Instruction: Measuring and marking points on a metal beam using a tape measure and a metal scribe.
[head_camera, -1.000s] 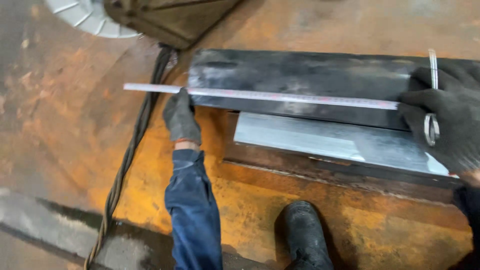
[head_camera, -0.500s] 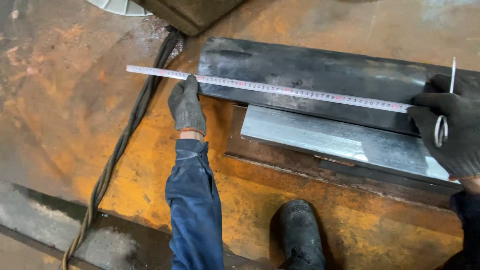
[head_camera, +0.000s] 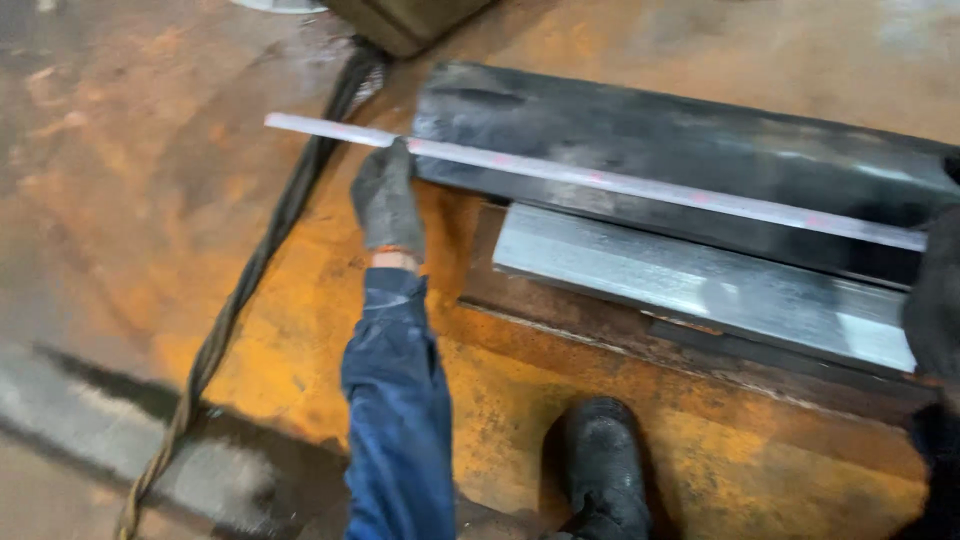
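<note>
In the head view, the left hand (head_camera: 386, 200), in a dark grey knitted glove with an orange cuff, reaches out from a blue denim sleeve (head_camera: 398, 400) and presses its fingertips down on a long, thin metal ruler (head_camera: 600, 182), pinning the pale strip near the left end of a dark steel plate (head_camera: 690, 135). The ruler runs flat and straight from far left to near right, its free left end jutting out past the plate's edge over the floor, its surface light grey with faint reddish marks. The plate is smooth, blackish and slightly glossy, long and rectangular. Just beside it on the near side lies a brighter, brushed steel bar (head_camera: 700, 285), silvery and narrow, resting on a rusty brown ledge. The right hand (head_camera: 935, 300), in a dark glove, shows only at the right edge where the ruler ends; whether it grips the ruler cannot be told. The floor (head_camera: 150, 200) is rough, rust-orange and stained. A thick twisted black cable (head_camera: 250, 290) snakes along the left. A scuffed black boot (head_camera: 600, 470) stands near the bottom.
</note>
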